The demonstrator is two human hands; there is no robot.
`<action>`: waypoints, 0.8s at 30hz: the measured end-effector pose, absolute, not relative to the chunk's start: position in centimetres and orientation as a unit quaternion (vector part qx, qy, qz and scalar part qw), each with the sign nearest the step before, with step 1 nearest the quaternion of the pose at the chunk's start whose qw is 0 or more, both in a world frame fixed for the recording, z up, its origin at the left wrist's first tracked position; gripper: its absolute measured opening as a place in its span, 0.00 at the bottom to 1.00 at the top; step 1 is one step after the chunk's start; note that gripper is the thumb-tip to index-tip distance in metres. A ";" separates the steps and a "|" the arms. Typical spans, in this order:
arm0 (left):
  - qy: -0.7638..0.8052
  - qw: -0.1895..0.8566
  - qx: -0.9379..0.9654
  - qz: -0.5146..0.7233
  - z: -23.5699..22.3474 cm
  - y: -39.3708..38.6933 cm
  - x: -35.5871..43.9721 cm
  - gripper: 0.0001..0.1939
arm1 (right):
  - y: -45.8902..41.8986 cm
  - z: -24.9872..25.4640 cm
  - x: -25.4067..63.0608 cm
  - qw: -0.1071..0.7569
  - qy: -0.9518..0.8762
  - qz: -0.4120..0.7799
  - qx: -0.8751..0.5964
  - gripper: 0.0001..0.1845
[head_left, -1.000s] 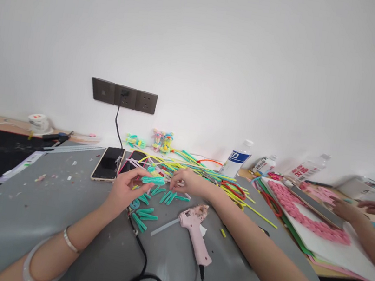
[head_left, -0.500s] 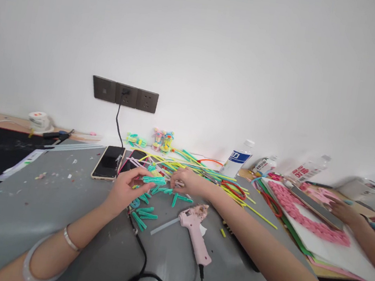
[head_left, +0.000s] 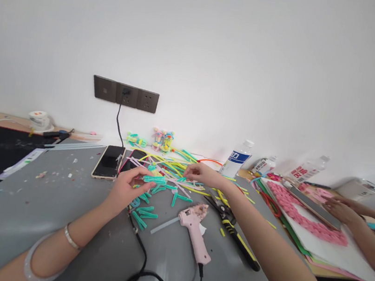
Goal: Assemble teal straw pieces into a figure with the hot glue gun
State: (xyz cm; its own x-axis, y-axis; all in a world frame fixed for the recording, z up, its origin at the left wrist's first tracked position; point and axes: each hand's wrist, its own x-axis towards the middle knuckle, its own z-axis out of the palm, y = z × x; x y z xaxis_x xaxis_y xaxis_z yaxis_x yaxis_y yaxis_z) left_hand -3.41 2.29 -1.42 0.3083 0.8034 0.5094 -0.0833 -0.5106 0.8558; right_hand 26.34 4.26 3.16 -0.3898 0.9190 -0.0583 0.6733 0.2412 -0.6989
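Observation:
My left hand [head_left: 126, 188] rests low over the grey table [head_left: 39, 212] and pinches a small bundle of teal straw pieces [head_left: 153, 179] between thumb and fingers. More cut teal pieces [head_left: 144, 213] lie scattered just below it. My right hand [head_left: 200, 173] is lifted over the pile of long yellow and green straws [head_left: 184, 164], fingers pinched together; what they hold is too small to make out. A pink glue gun [head_left: 195, 228] lies on the table between my arms, its black cord [head_left: 152, 278] looping toward me.
Black-and-yellow cutters [head_left: 234, 229] lie under my right forearm. Two phones [head_left: 108, 162] sit near the wall socket [head_left: 125, 96]. Bottles [head_left: 237, 159] stand at the back. Another person's hands [head_left: 341, 211] work on a pink foam board [head_left: 303, 214] at the right.
My right hand has risen from the teal pieces and moved right and back over the long straws, uncovering the cutters. My left hand has kept its bundle in place.

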 end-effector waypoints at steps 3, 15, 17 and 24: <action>0.267 0.425 0.687 0.526 -1.2 2.1 -3.3 0.09 | 4.0 3.0 27.8 0.239 -0.722 0.334 -0.556 0.12; 0.268 0.435 0.689 0.514 -1.4 1.9 -3.0 0.08 | -0.6 5.3 26.6 0.340 -0.640 0.414 -0.551 0.21; 0.271 0.434 0.692 0.509 -1.5 1.9 -3.1 0.08 | -1.6 5.7 25.8 0.355 -0.630 0.432 -0.539 0.21; 0.273 0.432 0.696 0.505 -1.4 1.8 -3.0 0.09 | -4.7 5.8 24.5 0.396 -0.571 0.484 -0.533 0.19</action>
State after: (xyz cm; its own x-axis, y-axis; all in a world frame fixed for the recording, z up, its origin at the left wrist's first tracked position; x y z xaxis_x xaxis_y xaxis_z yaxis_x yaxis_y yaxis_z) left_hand -2.97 1.78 -1.39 0.3414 0.8158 0.4668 -0.0564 -0.4780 0.8765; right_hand 24.50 -4.66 5.84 -0.1192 0.9909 -0.0632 0.2247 -0.0351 -0.9738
